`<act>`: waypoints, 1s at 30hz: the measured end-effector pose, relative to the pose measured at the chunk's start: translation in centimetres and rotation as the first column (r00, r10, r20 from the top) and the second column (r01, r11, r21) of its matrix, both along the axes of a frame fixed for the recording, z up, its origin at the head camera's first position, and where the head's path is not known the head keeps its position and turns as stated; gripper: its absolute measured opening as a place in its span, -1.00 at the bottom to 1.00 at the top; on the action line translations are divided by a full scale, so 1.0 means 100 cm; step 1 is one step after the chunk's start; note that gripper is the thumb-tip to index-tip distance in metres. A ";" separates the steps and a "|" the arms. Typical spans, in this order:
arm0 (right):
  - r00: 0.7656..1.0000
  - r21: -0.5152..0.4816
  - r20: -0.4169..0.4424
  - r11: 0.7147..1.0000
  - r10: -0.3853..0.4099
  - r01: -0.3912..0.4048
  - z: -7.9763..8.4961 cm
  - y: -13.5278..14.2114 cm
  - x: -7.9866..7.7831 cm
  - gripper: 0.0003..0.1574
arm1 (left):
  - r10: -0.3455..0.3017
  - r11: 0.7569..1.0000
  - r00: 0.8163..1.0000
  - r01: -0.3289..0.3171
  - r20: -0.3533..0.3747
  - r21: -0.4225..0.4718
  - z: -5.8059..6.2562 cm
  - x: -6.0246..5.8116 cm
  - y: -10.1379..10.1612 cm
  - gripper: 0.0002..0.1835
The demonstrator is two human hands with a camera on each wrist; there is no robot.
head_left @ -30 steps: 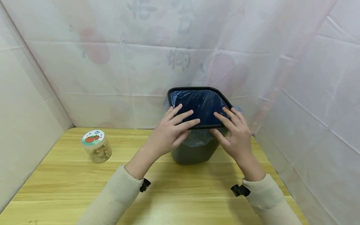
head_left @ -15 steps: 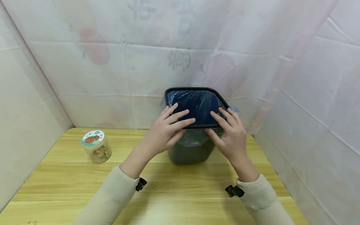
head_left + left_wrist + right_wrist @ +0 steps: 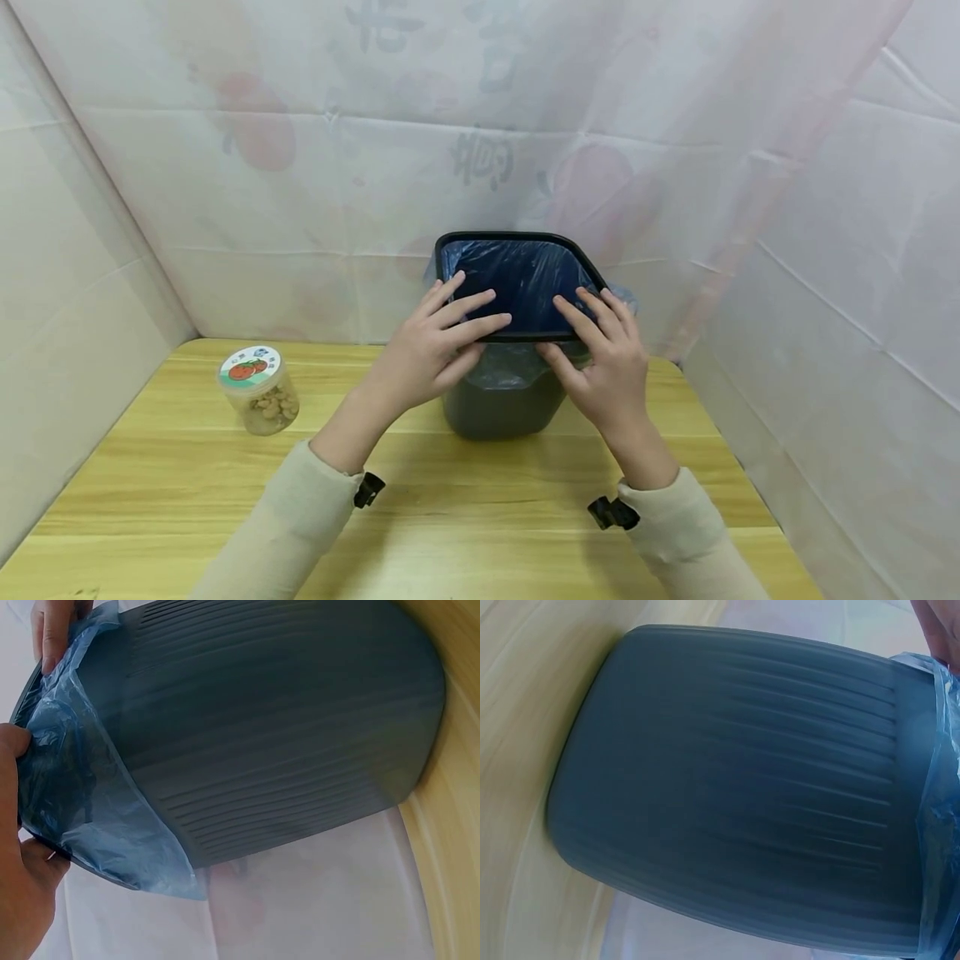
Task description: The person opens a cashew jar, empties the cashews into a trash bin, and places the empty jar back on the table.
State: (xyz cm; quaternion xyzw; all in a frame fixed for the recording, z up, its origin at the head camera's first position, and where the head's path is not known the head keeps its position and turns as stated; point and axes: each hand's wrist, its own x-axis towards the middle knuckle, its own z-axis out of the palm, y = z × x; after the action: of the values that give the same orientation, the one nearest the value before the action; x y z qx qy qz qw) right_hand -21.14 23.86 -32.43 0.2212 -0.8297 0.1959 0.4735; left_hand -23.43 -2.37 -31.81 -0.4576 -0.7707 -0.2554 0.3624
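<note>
A dark grey ribbed trash can [image 3: 501,410] stands upright on the table. Its black rim ring [image 3: 517,236] surrounds a translucent blue trash bag [image 3: 519,271], whose edge hangs folded over the outside. My left hand [image 3: 426,346] holds the rim at the left front, fingers over the top and thumb outside. At the right front my right hand [image 3: 613,358] grips it likewise, thumb below the rim. In the left wrist view the bag's loose flap [image 3: 105,787] covers the upper wall of the can. The right wrist view shows mostly the can's ribbed side [image 3: 727,780].
A clear lidded jar of cashews [image 3: 258,393] stands on the wooden table [image 3: 465,533] at the left. A white patterned cloth [image 3: 300,192] hangs close behind the can, with more cloth at both sides.
The trash can has slid a little to the left across the table, with both hands moving along on its rim. The hold stays the same and the jar stands where it was.
</note>
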 end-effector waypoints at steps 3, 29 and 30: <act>1.000 -0.010 -0.010 1.000 0.003 -0.003 0.000 -0.003 0.000 -0.22 | -0.003 1.000 1.000 0.004 -0.004 0.007 0.000 0.000 -0.002 -0.60; 0.999 -0.040 -0.041 0.999 0.015 -0.017 -0.002 -0.028 0.003 -0.25 | -0.037 0.999 0.999 0.037 -0.023 0.036 0.002 0.000 -0.023 -0.60; 0.999 -0.040 -0.041 0.999 0.016 -0.017 -0.002 -0.029 0.003 -0.25 | -0.036 0.999 0.999 0.037 -0.024 0.037 0.002 0.000 -0.024 -0.60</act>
State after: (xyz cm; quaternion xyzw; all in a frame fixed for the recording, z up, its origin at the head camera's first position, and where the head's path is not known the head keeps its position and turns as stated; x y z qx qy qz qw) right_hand -20.87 20.93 -32.63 0.2224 -0.8141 0.2118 0.4929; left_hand -23.44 -4.76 -31.58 -0.4678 -0.7531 -0.2709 0.3751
